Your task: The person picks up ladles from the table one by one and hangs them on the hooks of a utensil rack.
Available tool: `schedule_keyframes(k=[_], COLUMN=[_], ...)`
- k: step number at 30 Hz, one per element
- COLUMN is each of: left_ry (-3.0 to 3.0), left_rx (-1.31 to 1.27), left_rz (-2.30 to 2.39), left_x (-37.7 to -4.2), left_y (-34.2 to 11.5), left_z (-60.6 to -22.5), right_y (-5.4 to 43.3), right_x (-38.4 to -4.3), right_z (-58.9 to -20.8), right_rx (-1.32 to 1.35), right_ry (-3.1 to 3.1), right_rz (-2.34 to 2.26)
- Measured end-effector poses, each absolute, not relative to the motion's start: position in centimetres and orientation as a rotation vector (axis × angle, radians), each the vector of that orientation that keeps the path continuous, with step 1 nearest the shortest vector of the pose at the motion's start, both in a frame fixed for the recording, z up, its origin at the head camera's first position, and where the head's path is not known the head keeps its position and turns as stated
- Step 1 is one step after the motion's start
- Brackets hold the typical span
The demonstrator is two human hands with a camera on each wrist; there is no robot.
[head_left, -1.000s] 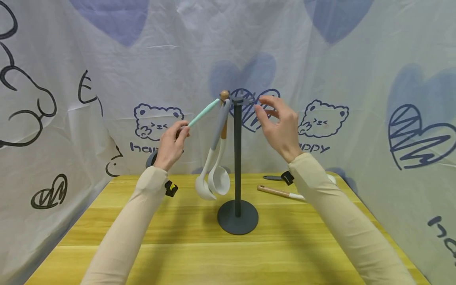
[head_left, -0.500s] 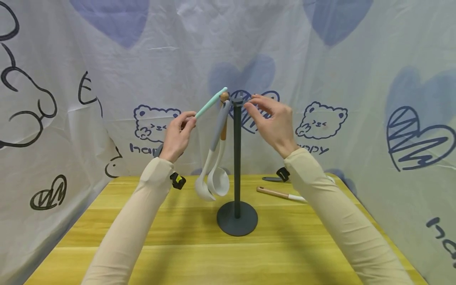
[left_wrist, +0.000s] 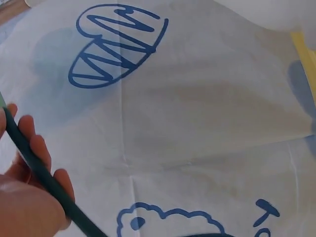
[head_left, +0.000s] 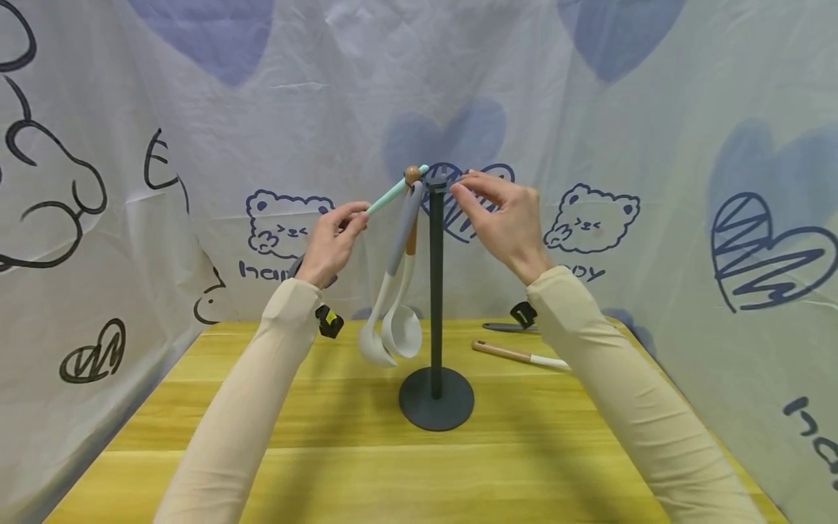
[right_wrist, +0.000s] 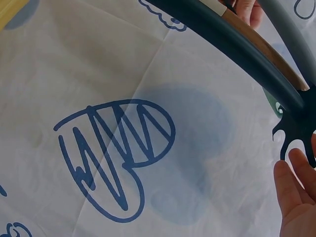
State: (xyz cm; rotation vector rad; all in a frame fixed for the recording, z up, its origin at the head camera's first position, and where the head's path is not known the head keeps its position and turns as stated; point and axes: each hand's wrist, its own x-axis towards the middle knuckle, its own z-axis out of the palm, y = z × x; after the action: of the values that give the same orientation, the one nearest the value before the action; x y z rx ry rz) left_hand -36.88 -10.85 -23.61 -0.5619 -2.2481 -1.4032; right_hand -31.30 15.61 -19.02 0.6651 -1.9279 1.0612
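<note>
Pinched between the thumb and fingertips of my left hand (head_left: 330, 244), fingers closed lightly: one mint-handled utensil (head_left: 388, 198), handle slanting up toward the stand, far end mostly hidden behind the hand. Its tip passes behind the wooden knob of a hanging ladle and lies just beside the hooks; whether it touches one, I cannot tell.

Item, my right hand (head_left: 504, 222): thumb and fingertips drawn together on a prong of the hooked head (right_wrist: 300, 121), apparently bracing it.

Item, one dark stand (head_left: 436, 291), upright on a round base, its top level with my hands.

Items, two, hanging at the stand's left: a grey-handled ladle (head_left: 403, 231) and a wooden-handled ladle (head_left: 412, 241), white bowls lowest, close together.

Step in hand, as I judge it: bringing the mint tip onto a free hook. Best practice: keep the brace gentle so the head neither turns nor tips; line up any hole with the prong before lowering; steer clear of the ladle handles, which could be knocked loose; let go only once the hook bears the weight.

Beyond, lying on the wooden table (head_left: 327, 437): a dark-handled utensil (head_left: 507, 327) and a wooden-handled utensil (head_left: 507, 352), both partly behind my right arm.

Farthest: patterned cloth (head_left: 366, 102).
</note>
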Motion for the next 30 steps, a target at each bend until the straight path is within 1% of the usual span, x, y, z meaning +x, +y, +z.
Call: schedule_keyframes(k=[11,16,22,30], left_ry=[-2.347,-2.359,-2.404,-2.458], left_rx=[-0.605,-0.708,-0.854,-0.854], left_rz=[-1.533,-1.568,-1.499,-1.482], left_x=[-37.8,-38.1,-38.0,-38.0], left_y=[-10.4,-10.1,-9.1,-8.5], left_z=[-24.8,-25.4,-25.9,-26.0], right_y=[15.5,15.6,15.8,15.9], right_x=[-31.3,-31.3,-31.2,-31.2], right_z=[-19.0,-19.1,-19.0,-19.0], right_rx=[0.661,0.658,0.656,0.658], right_ry=[-1.929,-1.931,-1.953,-1.957], right_rz=[1.063,1.067,1.051,1.036])
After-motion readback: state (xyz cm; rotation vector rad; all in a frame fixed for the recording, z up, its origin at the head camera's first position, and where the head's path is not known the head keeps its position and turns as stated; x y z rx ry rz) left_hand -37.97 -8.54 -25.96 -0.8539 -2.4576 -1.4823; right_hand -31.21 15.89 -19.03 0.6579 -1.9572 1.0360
